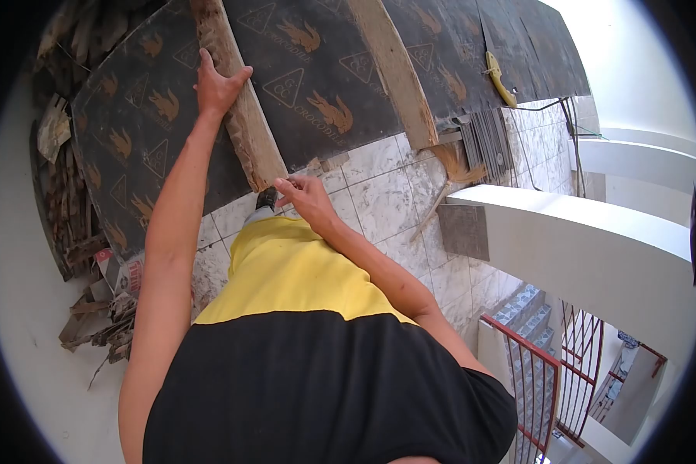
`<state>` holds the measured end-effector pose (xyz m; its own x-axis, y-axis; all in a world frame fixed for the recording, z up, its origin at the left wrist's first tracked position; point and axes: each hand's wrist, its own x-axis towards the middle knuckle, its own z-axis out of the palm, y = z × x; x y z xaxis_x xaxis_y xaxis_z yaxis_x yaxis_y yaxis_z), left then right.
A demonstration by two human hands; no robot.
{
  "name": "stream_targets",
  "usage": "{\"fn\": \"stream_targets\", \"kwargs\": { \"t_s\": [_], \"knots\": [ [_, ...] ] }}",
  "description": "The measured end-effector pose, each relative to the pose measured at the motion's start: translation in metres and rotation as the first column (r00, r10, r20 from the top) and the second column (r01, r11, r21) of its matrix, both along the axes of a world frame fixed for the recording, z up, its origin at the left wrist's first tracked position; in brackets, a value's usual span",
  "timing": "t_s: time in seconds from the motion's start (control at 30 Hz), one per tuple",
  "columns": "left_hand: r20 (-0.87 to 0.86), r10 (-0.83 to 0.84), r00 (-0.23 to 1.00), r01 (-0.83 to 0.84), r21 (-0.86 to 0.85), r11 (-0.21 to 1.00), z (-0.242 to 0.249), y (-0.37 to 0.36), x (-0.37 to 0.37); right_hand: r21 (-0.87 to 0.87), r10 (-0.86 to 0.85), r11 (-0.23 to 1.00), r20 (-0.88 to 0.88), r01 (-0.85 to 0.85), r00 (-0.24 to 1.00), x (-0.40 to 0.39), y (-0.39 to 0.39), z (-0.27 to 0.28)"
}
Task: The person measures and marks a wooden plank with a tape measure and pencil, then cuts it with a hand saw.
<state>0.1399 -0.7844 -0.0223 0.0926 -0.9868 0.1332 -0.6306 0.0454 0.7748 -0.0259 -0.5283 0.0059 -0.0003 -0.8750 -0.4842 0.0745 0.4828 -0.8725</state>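
A rough wooden plank (257,131) lies lengthwise over a dark printed plywood sheet (309,73). My left hand (220,89) spans its width, with the thumb at the right edge and the fingers at the left, holding it. At the plank's near end is my right hand (308,199), its fingers curled and pinched together close to the corner. Whatever sits between those fingers is too small to make out. To the right, a second plank (398,69) rests on the same sheet. A yellow-handled saw (501,80) lies near the sheet's right side.
Scrap wood (73,201) is piled along the left wall. White tiles (383,189) cover the floor, with stacked grey strips (487,143) on them. A low white curved wall (572,232) stands at right, beyond which a red railing (530,359) borders descending stairs (522,309).
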Motion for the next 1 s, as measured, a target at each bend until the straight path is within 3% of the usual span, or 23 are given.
{"fn": "stream_targets", "kwargs": {
  "t_s": [0.23,0.3,0.33,0.4,0.5,0.53,0.57,0.63,0.77,0.83,1.0],
  "knots": [
    [-0.011,0.022,1.000,-0.022,-0.005,1.000,0.006,0.001,-0.002,-0.043,0.050,0.998,-0.026,-0.051,0.998,-0.009,-0.003,-0.021],
    [-0.030,0.018,0.999,-0.016,0.042,0.999,0.009,0.006,-0.004,-0.119,0.254,0.930,-0.473,-0.347,0.844,-0.033,-0.006,-0.010],
    [-0.032,0.023,0.999,-0.022,0.023,1.000,0.009,0.006,-0.003,-0.137,0.250,0.926,-0.479,-0.352,0.842,-0.042,-0.012,0.002],
    [-0.063,0.015,0.998,-0.012,0.038,0.999,0.009,0.008,-0.004,-0.185,0.041,0.977,-0.340,-0.110,0.939,-0.052,-0.024,0.029],
    [-0.058,0.020,0.998,-0.017,0.064,0.998,0.015,0.009,-0.005,-0.199,-0.093,0.979,-0.274,0.038,0.957,-0.051,-0.060,0.067],
    [-0.062,0.024,0.998,-0.020,0.057,0.998,0.016,0.011,-0.005,-0.420,-0.183,0.908,-0.352,0.020,0.918,-0.047,-0.076,0.062],
    [-0.068,0.021,0.997,-0.016,0.068,0.998,0.017,0.011,-0.006,-0.428,-0.181,0.904,-0.352,0.013,0.918,-0.047,-0.090,0.061],
    [-0.073,0.023,0.997,-0.018,0.066,0.998,0.022,0.012,-0.007,-0.590,-0.228,0.778,-0.586,-0.217,0.778,-0.045,-0.115,0.067],
    [-0.088,0.023,0.996,-0.016,0.076,0.997,0.026,0.013,-0.008,-0.657,-0.265,0.725,-0.542,-0.206,0.798,-0.035,-0.142,0.090],
    [-0.084,0.016,0.996,-0.011,0.067,0.998,0.026,0.014,-0.007,-0.540,-0.248,0.841,-0.363,0.014,0.898,-0.031,-0.154,0.098],
    [-0.096,0.012,0.995,-0.005,0.072,0.997,0.019,0.012,-0.007,-0.584,-0.330,0.793,-0.173,0.173,0.928,-0.022,-0.196,0.099]
  ]
}}
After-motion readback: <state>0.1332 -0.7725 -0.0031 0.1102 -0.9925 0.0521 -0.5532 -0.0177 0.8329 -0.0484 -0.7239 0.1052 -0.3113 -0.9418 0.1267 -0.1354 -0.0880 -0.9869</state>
